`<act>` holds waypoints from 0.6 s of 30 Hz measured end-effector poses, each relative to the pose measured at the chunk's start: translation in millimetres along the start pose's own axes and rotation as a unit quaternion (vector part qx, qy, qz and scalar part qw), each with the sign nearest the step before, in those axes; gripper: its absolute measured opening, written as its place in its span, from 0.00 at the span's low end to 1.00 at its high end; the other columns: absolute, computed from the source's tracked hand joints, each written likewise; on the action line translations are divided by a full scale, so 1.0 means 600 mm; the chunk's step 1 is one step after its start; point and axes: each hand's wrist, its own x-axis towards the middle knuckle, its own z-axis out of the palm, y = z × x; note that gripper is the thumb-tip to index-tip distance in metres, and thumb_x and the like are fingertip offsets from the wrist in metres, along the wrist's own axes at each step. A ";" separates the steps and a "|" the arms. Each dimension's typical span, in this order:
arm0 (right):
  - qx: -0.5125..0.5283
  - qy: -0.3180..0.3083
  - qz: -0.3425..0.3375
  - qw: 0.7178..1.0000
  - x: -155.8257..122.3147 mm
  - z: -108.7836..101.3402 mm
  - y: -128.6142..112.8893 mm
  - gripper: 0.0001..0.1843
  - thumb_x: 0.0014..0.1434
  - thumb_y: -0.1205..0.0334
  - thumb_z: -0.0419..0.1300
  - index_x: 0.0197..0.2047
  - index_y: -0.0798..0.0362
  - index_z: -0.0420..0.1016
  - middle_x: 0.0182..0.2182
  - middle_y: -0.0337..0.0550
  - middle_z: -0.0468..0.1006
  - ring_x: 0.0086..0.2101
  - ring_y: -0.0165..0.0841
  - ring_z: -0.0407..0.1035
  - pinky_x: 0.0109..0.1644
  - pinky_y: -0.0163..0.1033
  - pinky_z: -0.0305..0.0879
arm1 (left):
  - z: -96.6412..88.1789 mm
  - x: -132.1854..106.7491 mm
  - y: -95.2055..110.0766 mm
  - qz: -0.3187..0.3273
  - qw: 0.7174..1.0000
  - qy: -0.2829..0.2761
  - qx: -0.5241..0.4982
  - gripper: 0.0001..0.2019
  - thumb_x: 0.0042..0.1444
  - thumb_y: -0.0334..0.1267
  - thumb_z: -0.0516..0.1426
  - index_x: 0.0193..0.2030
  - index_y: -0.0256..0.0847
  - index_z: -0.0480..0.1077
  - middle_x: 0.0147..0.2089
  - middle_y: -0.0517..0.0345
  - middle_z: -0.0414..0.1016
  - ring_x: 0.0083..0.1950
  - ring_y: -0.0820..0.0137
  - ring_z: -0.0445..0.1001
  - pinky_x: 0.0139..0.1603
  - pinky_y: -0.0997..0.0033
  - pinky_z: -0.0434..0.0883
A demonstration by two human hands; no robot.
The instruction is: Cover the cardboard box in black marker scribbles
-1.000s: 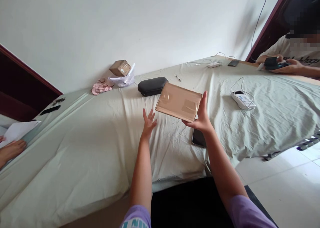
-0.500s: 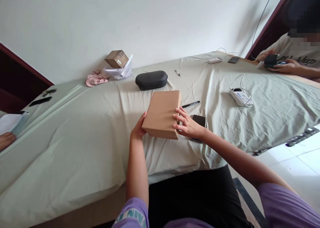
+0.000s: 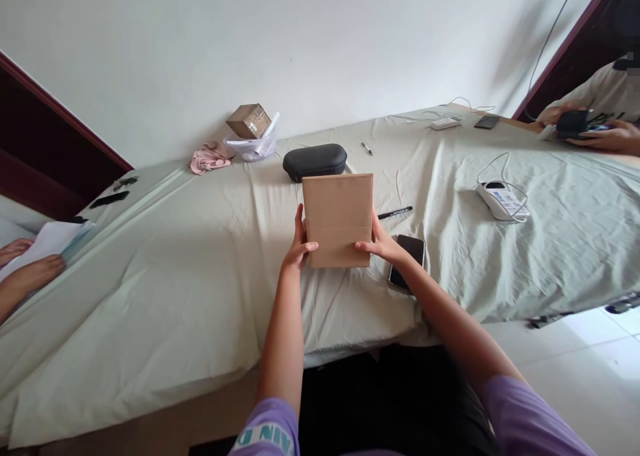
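A plain brown cardboard box (image 3: 339,221) is held between my two hands, one broad face turned toward me. My left hand (image 3: 300,243) grips its left side, thumb on the near face. On the opposite side my right hand (image 3: 379,240) holds it the same way; the other fingers of both hands are partly hidden by the box. Just behind it lies a black zip case (image 3: 316,161). A black marker pen (image 3: 395,213) and a dark phone (image 3: 407,259) rest on the cloth beside my right hand and forearm.
Green-grey cloth (image 3: 200,276) covers the table. Toward the wall are a pink cloth (image 3: 211,157), a plastic basket (image 3: 255,149) bearing a small carton (image 3: 249,121), and a small pen (image 3: 367,148). A white power strip (image 3: 501,199) lies right. Other people's hands show at both sides, holding papers and a device.
The box has been tilted up, so its broad face now points at me. My right hand has shifted from fingers on top to a thumb-in-front grip. The view has turned slightly left.
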 end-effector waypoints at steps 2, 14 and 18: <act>0.009 0.025 -0.001 1.000 0.012 0.005 0.005 0.83 0.49 0.29 0.76 0.87 0.45 0.25 0.81 0.60 0.56 0.77 0.58 0.57 0.77 0.66 0.60 | 0.006 0.004 -0.009 -0.006 1.000 0.006 0.015 0.70 0.47 0.61 0.72 0.86 0.61 0.29 0.81 0.45 0.62 0.81 0.42 0.64 0.77 0.38 0.68; -0.134 0.230 -0.081 0.960 0.011 0.023 0.076 0.86 0.45 0.20 0.74 0.86 0.41 0.24 0.84 0.56 0.36 0.81 0.64 0.36 0.82 0.72 0.45 | 0.114 0.000 -0.041 0.104 0.933 0.091 0.332 0.85 0.31 0.61 0.82 0.86 0.49 0.30 0.88 0.31 0.17 0.88 0.31 0.23 0.85 0.30 0.39; -0.125 0.212 -0.097 0.964 -0.005 0.024 0.090 0.85 0.45 0.16 0.71 0.86 0.39 0.24 0.85 0.54 0.36 0.82 0.62 0.35 0.82 0.71 0.45 | 0.118 -0.001 -0.042 0.112 0.916 0.118 0.367 0.84 0.30 0.65 0.81 0.85 0.51 0.32 0.88 0.31 0.18 0.88 0.29 0.25 0.84 0.27 0.38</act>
